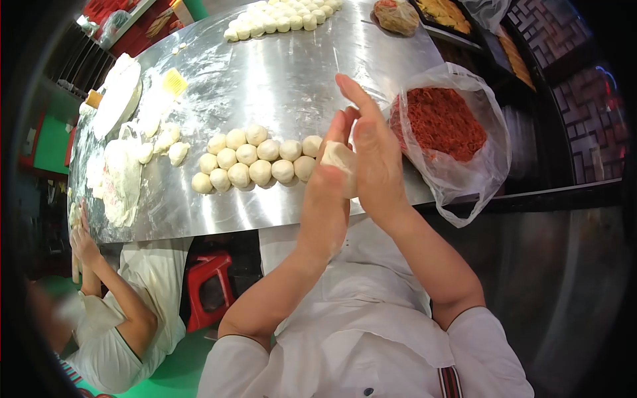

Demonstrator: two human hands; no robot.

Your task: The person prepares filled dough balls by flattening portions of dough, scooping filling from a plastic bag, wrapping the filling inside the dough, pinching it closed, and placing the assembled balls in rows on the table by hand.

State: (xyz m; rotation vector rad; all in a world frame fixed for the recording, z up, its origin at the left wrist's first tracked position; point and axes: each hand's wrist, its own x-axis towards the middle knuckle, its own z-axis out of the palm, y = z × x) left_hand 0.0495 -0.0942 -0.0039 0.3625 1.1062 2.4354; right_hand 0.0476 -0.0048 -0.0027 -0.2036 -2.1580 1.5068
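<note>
A pale piece of dough (341,159) is pressed between my two palms above the steel table. My left hand (325,205) bears on it from the left, and my right hand (378,159) from the right, with its fingers stretched upward. Part of the dough is hidden by my hands. Just left of them, rows of round dough balls (261,173) lie close together on the table. To the right of my right hand stands a clear plastic bag (494,119) holding red minced filling (441,123).
The steel table (292,73) is dusted with flour at left, where a yellow scraper (174,82) and dough lumps (178,153) lie. More dough pieces (285,16) stand at the back. A co-worker (123,318) handles dough at far left, near a red stool (209,285).
</note>
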